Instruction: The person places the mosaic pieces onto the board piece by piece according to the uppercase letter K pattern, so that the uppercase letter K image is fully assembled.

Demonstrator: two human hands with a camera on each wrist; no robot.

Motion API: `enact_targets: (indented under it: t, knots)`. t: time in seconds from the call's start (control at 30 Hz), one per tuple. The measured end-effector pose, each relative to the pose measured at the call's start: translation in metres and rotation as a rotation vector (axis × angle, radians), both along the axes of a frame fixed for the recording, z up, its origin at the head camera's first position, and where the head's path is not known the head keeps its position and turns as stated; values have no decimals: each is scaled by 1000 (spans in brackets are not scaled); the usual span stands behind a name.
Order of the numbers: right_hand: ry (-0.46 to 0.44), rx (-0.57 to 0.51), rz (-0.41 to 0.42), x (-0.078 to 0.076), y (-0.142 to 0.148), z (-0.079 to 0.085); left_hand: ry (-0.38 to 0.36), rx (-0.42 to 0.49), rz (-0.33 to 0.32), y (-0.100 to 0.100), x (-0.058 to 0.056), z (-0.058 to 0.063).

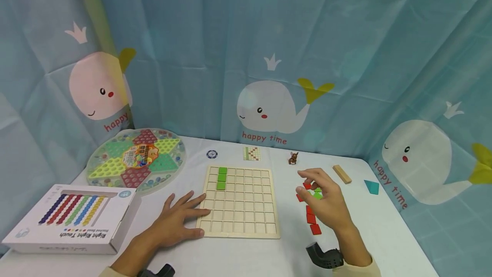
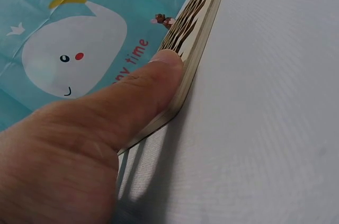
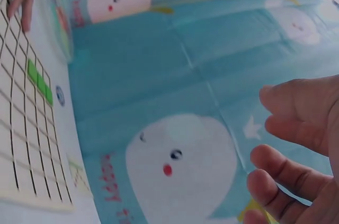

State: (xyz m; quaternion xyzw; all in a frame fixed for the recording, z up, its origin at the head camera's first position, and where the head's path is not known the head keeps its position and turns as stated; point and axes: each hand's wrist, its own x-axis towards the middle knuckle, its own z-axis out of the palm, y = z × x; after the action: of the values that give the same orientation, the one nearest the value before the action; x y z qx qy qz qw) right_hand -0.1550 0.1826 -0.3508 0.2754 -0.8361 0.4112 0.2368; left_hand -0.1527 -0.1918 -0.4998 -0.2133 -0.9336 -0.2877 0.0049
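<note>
A wooden grid board (image 1: 240, 215) lies on the table, with three green square tiles (image 1: 221, 178) in a column near its upper left. My left hand (image 1: 177, 221) rests spread at the board's left side, its fingertips on the frame; in the left wrist view the thumb (image 2: 153, 83) presses the board's corner. My right hand (image 1: 324, 198) hovers to the right of the board, over loose red tiles (image 1: 311, 218) and green tiles (image 1: 317, 195), which it partly hides. In the right wrist view its fingers (image 3: 288, 176) are bent and apart from the thumb, with nothing between them.
Left of the board are a white bead-toy box (image 1: 73, 221) and a round board game in clear packaging (image 1: 134, 159). Along the back lie a poker chip (image 1: 212, 154), a patterned card (image 1: 251, 153), a small brown animal figure (image 1: 293, 158), a wooden block (image 1: 341, 174) and a teal piece (image 1: 371, 187).
</note>
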Motion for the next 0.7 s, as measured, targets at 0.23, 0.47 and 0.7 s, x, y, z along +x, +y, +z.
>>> enact_targets:
  t: [0.23,0.47,0.7]
  knots:
    - [-9,-21,-33,-1,27,-7,17,4,-6,0,0,-1]
    - [-7,-27,-97,-11,59,-27,12,7,0,1,0,-2]
    - [-108,-31,-182,-27,95,-66,-10,-8,4,0,1,0]
